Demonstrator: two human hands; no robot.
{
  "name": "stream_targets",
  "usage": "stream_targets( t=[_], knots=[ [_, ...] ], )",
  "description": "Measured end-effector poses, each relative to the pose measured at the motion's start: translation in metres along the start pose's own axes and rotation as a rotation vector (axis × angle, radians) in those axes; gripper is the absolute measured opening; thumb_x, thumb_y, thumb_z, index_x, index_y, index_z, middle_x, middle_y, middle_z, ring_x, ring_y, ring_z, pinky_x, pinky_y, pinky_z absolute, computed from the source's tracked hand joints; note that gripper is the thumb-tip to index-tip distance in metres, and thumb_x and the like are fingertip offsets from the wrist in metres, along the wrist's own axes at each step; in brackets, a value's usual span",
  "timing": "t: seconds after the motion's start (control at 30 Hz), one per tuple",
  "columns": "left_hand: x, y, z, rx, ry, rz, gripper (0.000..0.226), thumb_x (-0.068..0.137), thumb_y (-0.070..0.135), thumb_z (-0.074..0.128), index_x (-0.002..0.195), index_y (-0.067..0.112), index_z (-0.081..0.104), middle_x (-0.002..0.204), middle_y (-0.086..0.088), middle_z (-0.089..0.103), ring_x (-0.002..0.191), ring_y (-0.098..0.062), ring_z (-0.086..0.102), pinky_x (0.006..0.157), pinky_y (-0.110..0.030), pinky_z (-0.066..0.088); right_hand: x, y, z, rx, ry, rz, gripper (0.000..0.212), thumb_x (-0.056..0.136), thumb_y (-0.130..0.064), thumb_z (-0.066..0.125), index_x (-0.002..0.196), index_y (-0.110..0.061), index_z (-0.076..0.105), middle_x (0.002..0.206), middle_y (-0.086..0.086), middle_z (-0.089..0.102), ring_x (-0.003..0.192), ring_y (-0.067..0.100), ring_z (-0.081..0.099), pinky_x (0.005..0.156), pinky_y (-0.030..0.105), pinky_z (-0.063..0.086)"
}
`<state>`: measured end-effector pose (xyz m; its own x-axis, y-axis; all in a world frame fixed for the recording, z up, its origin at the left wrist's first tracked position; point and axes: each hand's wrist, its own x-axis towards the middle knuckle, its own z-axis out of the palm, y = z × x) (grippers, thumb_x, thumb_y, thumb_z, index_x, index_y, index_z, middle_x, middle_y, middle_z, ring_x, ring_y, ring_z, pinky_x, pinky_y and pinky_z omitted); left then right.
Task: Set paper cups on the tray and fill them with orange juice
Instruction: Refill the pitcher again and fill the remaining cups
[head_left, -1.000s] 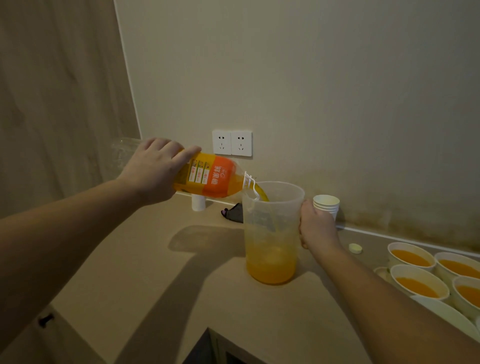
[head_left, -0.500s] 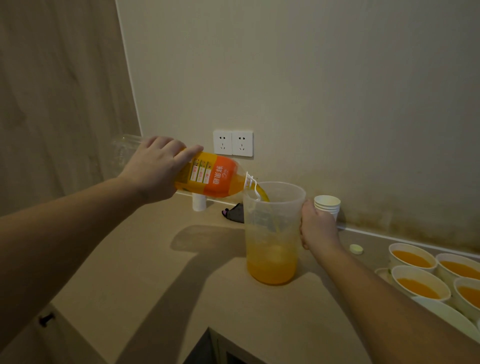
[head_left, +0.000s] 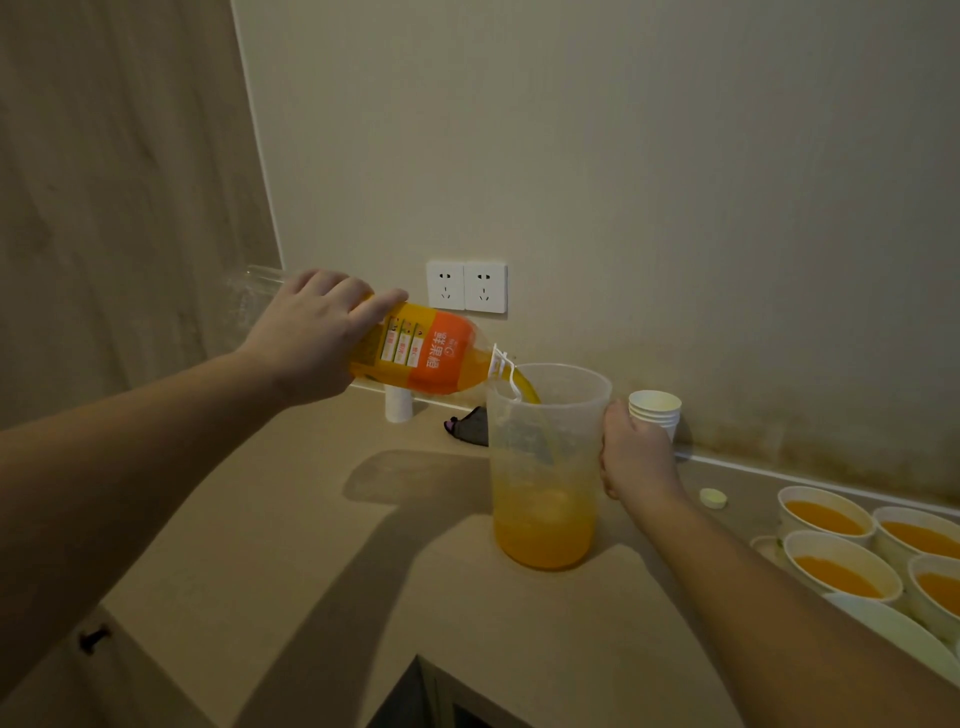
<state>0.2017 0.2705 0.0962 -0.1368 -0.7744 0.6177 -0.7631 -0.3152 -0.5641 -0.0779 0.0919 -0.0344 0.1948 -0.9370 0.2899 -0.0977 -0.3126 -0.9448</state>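
**Refilling pitcher from juice bottle**

Juice bottle (head_left: 415, 353), centre-left of frame, tilted into the pitcher (head_left: 545, 467) on the tabletop (head_left: 311, 545). Part-full, sloshy, slick plastic; I'd hold mid-body. My left hand (head_left: 311, 338) wraps it; right hand (head_left: 634, 457) grasps the pitcher's side. Filled paper cups (head_left: 826, 519) lower right. Versus half a second ago: pour continues, level barely higher.

**Juice poured from bottle into pitcher**

The left hand (head_left: 311, 338) grips a juice bottle (head_left: 415, 353), tilted with its mouth over the rim of a clear pitcher (head_left: 545, 467). Orange juice runs into the pitcher, which is about one third full. The right hand (head_left: 631, 452) holds the pitcher's side. Behind it stands a stack of paper cups (head_left: 655, 413). A small cap (head_left: 712, 498) lies on the counter (head_left: 311, 571). At the right, filled cups (head_left: 826, 517) stand together.
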Motion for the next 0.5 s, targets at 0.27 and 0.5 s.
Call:
stream_targets(
  t=[0.27,0.5],
  knots=[
    [0.0009,-0.0002,0.0006,0.007,0.005,0.003,0.105,0.067,0.037,0.093,0.152,0.024,0.033,0.127,-0.014,0.06,0.117,-0.039,0.057,0.103,-0.057,0.044,0.0003,0.0007,-0.0012,-0.011,-0.006,-0.008,0.052,0.091,-0.051,0.034,0.058,-0.016,0.052,0.055,0.011,0.048,0.057,0.025,0.048,0.06,0.038,0.039],
    [0.0007,-0.001,0.0003,0.008,0.016,0.01,0.105,0.066,0.037,0.093,0.151,0.024,0.034,0.127,-0.015,0.061,0.116,-0.039,0.058,0.102,-0.057,0.044,0.0016,0.0012,-0.0005,-0.008,0.008,-0.001,0.053,0.09,-0.051,0.035,0.056,-0.014,0.053,0.052,0.009,0.05,0.056,0.026,0.05,0.06,0.039,0.041]
  ],
)
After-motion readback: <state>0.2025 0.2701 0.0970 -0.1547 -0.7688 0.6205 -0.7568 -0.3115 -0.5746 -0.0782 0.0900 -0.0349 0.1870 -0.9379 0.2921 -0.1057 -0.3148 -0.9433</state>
